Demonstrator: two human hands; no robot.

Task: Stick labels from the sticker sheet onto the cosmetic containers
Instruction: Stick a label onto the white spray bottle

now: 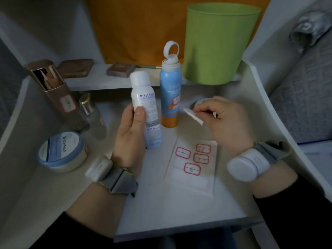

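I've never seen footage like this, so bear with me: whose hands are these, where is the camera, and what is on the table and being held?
There is one picture, taken by a camera worn on a person's head, looking down at their own bare hands. No machine is involved. The left hand grips a white spray bottle. The right hand pinches a label. On the table are a sticker sheet with four red-edged labels left, a blue spray can already labelled, and a round jar.

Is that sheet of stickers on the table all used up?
No, the sticker sheet carries four red-bordered labels on its upper part.
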